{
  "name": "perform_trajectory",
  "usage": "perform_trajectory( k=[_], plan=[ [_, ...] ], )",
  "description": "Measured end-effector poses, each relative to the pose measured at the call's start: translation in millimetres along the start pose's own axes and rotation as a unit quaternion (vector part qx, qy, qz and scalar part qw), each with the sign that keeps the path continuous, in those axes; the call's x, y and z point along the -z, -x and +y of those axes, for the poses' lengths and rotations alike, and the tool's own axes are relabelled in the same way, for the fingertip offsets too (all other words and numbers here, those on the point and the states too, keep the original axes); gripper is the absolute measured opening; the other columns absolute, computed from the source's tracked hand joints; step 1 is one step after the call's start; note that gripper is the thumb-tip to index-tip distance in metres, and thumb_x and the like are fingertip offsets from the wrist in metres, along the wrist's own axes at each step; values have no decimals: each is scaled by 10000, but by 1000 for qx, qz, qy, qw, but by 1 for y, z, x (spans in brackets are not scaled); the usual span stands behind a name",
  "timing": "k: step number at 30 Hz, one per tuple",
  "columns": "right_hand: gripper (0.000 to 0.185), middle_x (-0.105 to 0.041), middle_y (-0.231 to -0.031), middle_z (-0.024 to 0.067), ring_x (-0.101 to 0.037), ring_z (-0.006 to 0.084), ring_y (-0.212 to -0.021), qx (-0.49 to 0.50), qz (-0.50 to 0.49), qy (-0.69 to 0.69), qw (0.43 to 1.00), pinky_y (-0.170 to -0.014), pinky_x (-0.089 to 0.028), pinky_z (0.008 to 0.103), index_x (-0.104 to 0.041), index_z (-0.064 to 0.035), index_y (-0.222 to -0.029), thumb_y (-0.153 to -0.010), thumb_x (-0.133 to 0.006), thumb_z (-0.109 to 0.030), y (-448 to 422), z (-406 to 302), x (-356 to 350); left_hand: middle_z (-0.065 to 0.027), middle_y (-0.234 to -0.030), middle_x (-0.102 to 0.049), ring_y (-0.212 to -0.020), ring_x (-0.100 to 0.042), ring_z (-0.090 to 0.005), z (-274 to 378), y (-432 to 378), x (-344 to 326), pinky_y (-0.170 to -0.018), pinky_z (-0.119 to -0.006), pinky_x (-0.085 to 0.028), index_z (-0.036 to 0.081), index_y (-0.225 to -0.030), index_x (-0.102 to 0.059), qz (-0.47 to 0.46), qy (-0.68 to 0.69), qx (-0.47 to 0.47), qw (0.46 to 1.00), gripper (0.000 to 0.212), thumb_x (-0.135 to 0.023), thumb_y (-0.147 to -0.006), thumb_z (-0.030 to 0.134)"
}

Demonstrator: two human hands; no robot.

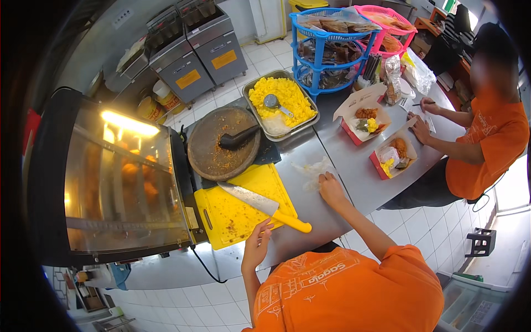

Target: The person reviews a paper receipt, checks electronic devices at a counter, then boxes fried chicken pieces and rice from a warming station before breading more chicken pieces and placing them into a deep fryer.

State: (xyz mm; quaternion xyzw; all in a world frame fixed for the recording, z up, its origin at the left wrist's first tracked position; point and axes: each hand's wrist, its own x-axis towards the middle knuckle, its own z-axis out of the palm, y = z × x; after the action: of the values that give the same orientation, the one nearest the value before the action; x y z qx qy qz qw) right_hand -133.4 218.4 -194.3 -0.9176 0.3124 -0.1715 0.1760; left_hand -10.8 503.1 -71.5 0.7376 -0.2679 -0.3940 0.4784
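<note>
My right hand (331,189) rests at the steel table, its curled fingers on the edge of a crumpled sheet of thin clear plastic (312,172), possibly a disposable glove. Near the front edge of the yellow cutting board (232,220), my left hand (257,247) hovers with fingers apart and nothing in it. A large knife (253,199) with a yellow handle lies across that crumb-strewn board. Behind the board sits a wide stone mortar (203,145) with a dark pestle (238,139) and orange-brown crumbs inside.
A lit glass warming cabinet (124,182) stands left. Beyond the mortar is a steel tray (274,137) of yellow scrambled egg (286,97) with a scoop (271,101). Food boxes (352,137) (377,168) sit right, near a co-worker (485,145) holding a pen. Blue tiered baskets (319,62) rise behind.
</note>
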Motion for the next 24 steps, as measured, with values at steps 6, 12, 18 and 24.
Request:
perform_trajectory(
  k=[6,12,18,24],
  plan=[
    [97,-624,-737,67,-603,160,-638,-140,-147,-309,929,-596,-487,280,-606,0,-837,-748,-630,-28,-61,-4,58,-90,-1145,-639,-953,-598,-150,-16,28,4,-811,-291,-460,102,-1304,-491,61,38,38,997,370,-493,-967,255],
    [149,-638,-817,80,-612,132,-716,36,34,-473,880,-625,-480,246,-604,-16,-902,-758,-641,-30,-197,-50,95,-100,-1145,-640,-950,-611,-159,-16,42,18,-807,-296,-464,103,-1299,-497,100,36,52,993,365,-491,-968,256],
    [249,-562,-927,192,-554,366,-805,89,49,-8,995,-753,-456,450,-612,-99,-960,-721,-627,-33,-263,-46,20,-82,-1143,-643,-956,-613,-158,-1,32,21,-810,-297,-466,102,-1284,-509,91,11,12,996,343,-495,-965,228],
    [533,-481,-1103,260,-469,441,-1067,141,37,-98,984,-885,-418,481,-454,-112,-1260,-752,-525,33,-246,-79,43,-111,-1163,-623,-1034,-598,-220,54,-31,28,-883,-345,-451,98,-1271,-516,20,-92,-132,987,334,-521,-944,167]
  ],
)
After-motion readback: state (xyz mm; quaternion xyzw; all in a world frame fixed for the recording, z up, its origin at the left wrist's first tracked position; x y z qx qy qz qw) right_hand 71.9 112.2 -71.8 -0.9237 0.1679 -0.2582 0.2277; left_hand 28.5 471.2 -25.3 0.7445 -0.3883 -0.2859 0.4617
